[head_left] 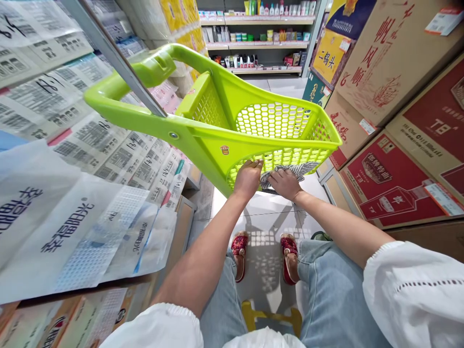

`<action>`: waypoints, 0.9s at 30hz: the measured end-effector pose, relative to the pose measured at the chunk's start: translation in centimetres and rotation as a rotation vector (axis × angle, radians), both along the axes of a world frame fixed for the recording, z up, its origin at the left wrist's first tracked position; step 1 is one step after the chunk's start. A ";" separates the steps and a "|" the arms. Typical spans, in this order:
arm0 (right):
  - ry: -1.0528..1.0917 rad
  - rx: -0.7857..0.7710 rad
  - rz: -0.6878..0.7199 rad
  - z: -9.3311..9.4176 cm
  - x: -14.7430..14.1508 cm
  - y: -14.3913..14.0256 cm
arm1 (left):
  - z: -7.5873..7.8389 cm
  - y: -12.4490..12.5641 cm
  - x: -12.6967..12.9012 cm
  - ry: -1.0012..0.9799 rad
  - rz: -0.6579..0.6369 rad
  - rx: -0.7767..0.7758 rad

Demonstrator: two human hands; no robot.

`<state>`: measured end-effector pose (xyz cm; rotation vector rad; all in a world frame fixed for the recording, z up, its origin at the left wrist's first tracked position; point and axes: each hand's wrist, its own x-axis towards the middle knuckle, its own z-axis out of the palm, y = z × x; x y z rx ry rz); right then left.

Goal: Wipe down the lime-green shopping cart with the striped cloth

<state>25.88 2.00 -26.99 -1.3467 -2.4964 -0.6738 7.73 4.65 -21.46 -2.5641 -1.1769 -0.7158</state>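
- Both hands sit at the near end wall of the lime-green perforated plastic shopping basket (232, 125), which is tipped up off the floor.
- My left hand (248, 179) has its fingers curled against that wall's lower edge; whether they grip it, I cannot tell.
- My right hand (286, 183), just beside the left but not touching it, presses a grey-and-white striped cloth (290, 171) flat on the basket's mesh.
- I see the basket's green handle (152, 72) pointing up and away from the hands, with a grey metal bar (116, 58) crossing in front of it.
- Under the basket I have open white tiled floor (264, 217), the only free lane; my two red patterned slippers (264, 253) stand on it below the hands.
- Left of the basket, white plastic-wrapped packs with blue Chinese writing (68, 227) crowd close to its side.
- Right of the basket, stacked red and tan cardboard cartons (398, 183) hem in its far corner; one reads "T8".
- Beyond the basket, white shop shelves of small bottles (257, 34) close the aisle; their labels are too small for me to read.
- On the basket's side I make out a small round sticker (224, 150), unreadable.
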 end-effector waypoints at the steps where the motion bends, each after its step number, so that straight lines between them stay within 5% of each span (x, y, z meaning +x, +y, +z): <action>1: -0.022 -0.038 0.010 -0.6 0.0 -0.1 | -0.1 0.1 0.0 0.003 0.004 0.001; 6: -0.063 -0.063 0.024 -0.8 0.0 -0.2 | -0.3 0.3 0.1 0.004 0.014 0.000; 14: 0.211 0.245 -0.132 7.1 0.8 0.4 | -0.3 0.2 0.3 0.000 -0.008 -0.012; 17: 0.271 0.291 -0.153 8.0 0.8 0.4 | -0.2 0.1 0.3 0.008 -0.007 -0.013; 21: 0.189 0.241 -0.113 5.2 0.6 0.4 | 0.1 -0.1 0.3 0.011 -0.016 -0.028; 27: -0.017 -0.083 0.014 -1.0 0.9 -0.4 | -0.2 0.1 0.2 -0.005 -0.029 -0.047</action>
